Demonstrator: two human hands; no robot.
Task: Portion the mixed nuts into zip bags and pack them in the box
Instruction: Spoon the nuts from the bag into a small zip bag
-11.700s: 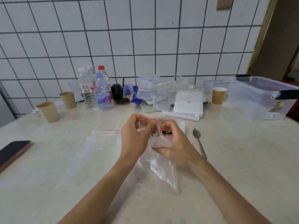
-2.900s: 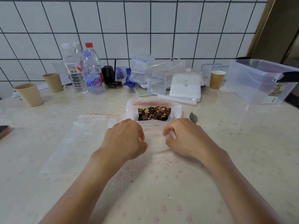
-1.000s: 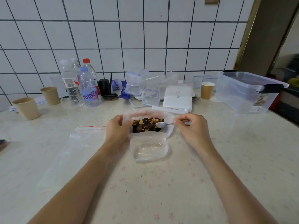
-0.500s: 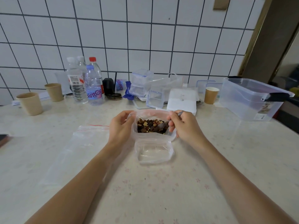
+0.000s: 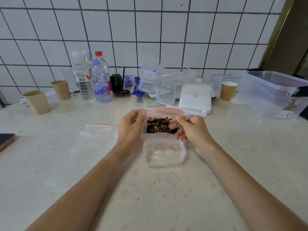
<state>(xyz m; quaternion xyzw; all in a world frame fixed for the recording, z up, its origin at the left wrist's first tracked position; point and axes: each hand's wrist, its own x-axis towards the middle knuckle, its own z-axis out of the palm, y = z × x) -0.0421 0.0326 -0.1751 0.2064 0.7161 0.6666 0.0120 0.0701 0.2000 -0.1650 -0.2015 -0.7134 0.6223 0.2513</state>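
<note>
Both forearms reach in from the near edge of the tabletop. Small zip bag sits mid-tabletop, mouth open and facing up, inside looks nearly bare. Just behind it, touching, is the nut bag, top open, mixed nuts visible inside.

Left hand: fingers and thumb curled round the left rim of the nut bag, pinching it open. Right hand: fingers curled round a spoon, handle end poking out past the thumb toward the far right, bowl end down in the nuts and mostly hidden; can't tell whether it's loaded.

Left of the hands, a big flat zip bag with a red seal line lies on the tabletop. Phone at the left edge.

Far edge, against the tiled wall, left to right: two paper cups, water bottles, black object, stack of clear containers, white box, another paper cup. Clear storage box at the far right corner, lid off, well apart from the hands.
</note>
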